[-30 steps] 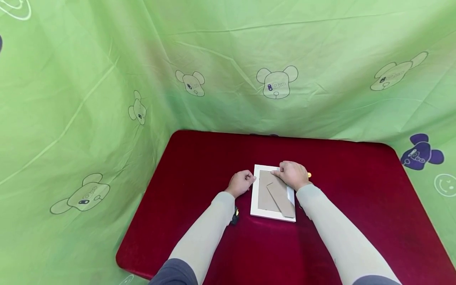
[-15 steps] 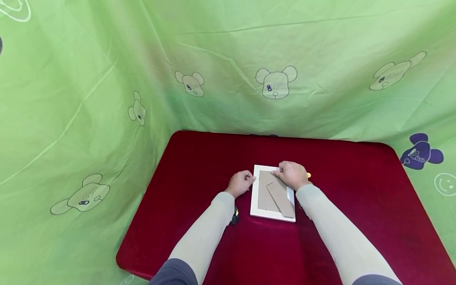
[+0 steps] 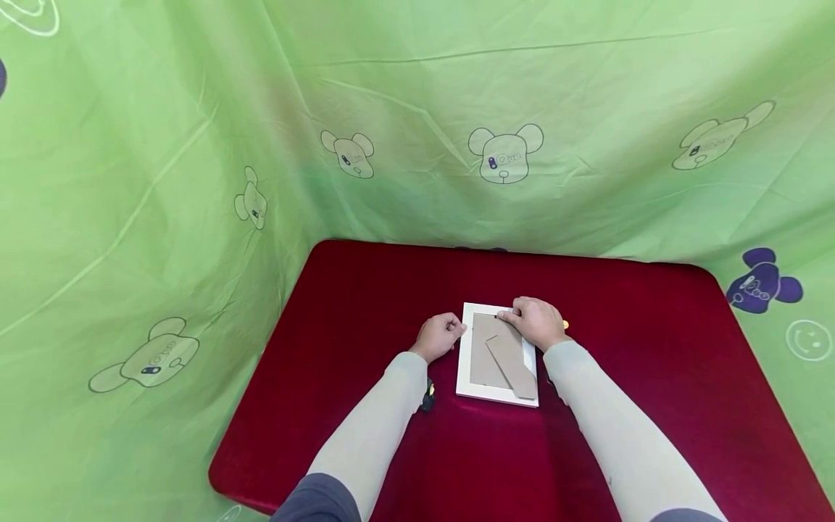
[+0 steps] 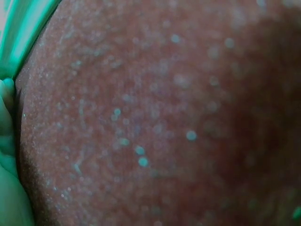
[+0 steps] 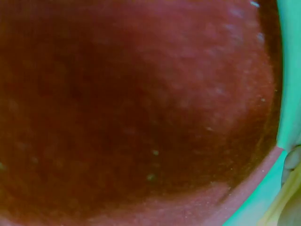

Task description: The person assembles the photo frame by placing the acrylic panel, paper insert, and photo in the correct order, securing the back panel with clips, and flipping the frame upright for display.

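Note:
A white picture frame lies back side up on the table, its brown backing board showing, with a slanted brown stand leg on it. At the frame's upper left edge, my left hand holds the rim between thumb and curled fingers. Over the upper right side, my right hand grips the frame, its thumb lying on the backing near the top. A small dark spot shows beside that thumb tip. The right hand hides the frame's upper right corner. Both wrist views are mostly blurred red cloth, with part of the left hand at the edge.
A red velvet-like cloth covers the table, which has rounded corners. Green fabric printed with bear heads hangs behind and to the left. Small yellow bits show by the right hand and by the black item at the left wrist.
The hands keep nearly the same places on the frame. A dark spot near the right thumb tip now shows more clearly. The whole head view has shifted slightly.

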### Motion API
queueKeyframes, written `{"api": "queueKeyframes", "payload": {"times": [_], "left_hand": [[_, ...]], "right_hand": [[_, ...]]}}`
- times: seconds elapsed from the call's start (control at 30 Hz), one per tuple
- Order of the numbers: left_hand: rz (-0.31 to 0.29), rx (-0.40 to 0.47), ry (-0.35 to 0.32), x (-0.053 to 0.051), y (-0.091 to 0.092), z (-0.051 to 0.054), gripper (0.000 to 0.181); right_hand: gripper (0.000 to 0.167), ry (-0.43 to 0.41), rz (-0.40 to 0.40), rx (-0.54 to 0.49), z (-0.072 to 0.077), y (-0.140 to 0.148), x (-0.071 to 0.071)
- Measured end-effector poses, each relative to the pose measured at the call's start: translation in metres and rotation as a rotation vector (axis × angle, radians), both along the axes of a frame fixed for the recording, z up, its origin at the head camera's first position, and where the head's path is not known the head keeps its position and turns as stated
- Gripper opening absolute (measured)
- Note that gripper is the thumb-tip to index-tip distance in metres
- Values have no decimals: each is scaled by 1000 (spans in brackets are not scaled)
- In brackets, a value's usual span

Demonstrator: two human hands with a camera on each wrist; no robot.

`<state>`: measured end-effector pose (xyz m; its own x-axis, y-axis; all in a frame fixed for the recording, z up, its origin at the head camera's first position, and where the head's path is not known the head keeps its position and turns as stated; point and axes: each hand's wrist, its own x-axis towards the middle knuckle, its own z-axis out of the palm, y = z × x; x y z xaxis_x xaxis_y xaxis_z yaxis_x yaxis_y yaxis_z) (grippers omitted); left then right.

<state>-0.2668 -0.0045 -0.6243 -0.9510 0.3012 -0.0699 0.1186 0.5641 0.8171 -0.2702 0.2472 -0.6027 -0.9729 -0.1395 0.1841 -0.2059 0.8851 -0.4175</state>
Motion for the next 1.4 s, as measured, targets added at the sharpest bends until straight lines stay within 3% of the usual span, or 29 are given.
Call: {"api": "queueKeyframes", "payload": {"times": [0.23,0.47,0.77,1.0,1.17,1.4], "left_hand": [[1,8,-17,0,-1,1,18],[-5,20,-12,0,0,0,17],[-11,36,-19,0,-1,-1,19],[-12,41,-17,1,-3,-2,20],[-10,38,-26,3,-3,0,19],[-10,51,-17,4,-3,3,19]], "right_hand": [[45,-16,-8,-22,-1,1,-1],[46,-41,-2,21,5,-1,0],[47,-41,44,47,4,1,-4],[44,-121,80,61,12,1,-8],[41,-181,106,61,23,5,-3],[36,-142,169,135,25,22,8]]}}
